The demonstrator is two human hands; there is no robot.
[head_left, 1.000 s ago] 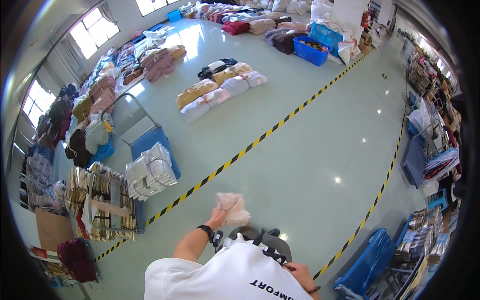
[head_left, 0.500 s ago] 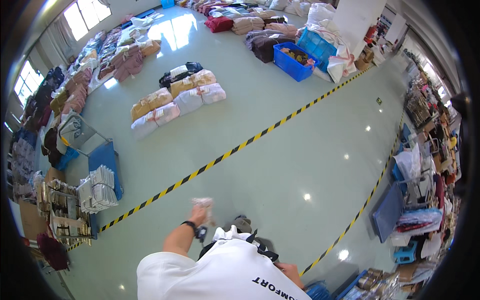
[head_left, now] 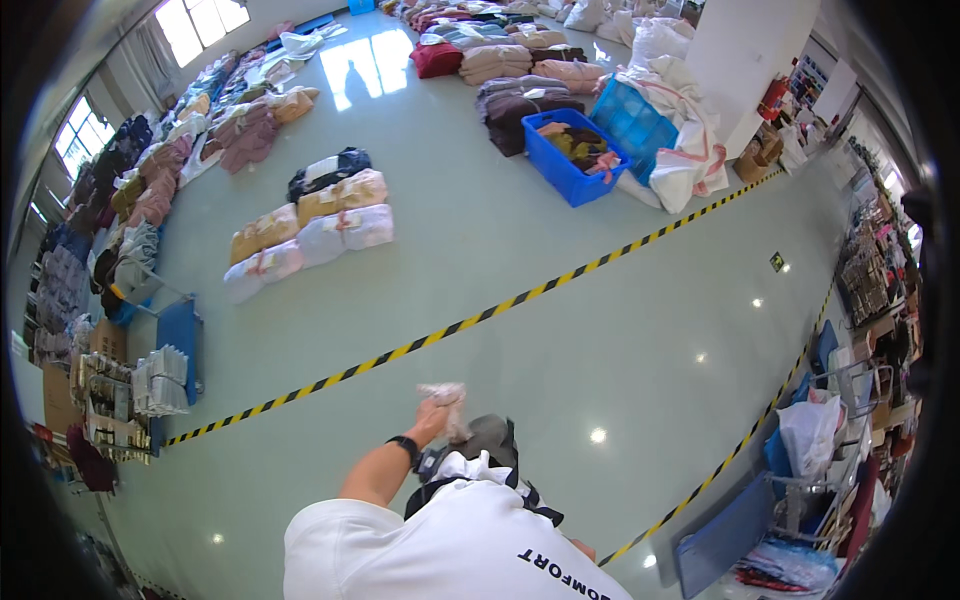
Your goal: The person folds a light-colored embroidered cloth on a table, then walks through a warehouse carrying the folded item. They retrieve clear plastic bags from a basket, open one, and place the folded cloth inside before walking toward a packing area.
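- Floor (head_left: 540, 370) is stretching open ahead of the left hand (head_left: 433, 415), running between the left striped line (head_left: 480, 318) and right striped line (head_left: 755, 425).
- Beyond the left line, tied bundles (head_left: 345, 230) are blocking a low pass.
- Blue crate (head_left: 562, 182) and white pillar (head_left: 750, 60) are crowding the far side.
- Blue trolley (head_left: 178, 325) is obstructing far left; blue panel (head_left: 728, 535) is hemming the right.

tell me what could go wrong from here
The pale pink item is in the left hand alone, so it might slip and drop. The wrapped bundles lie directly on the floor, so someone walking there without looking down could trip on them.
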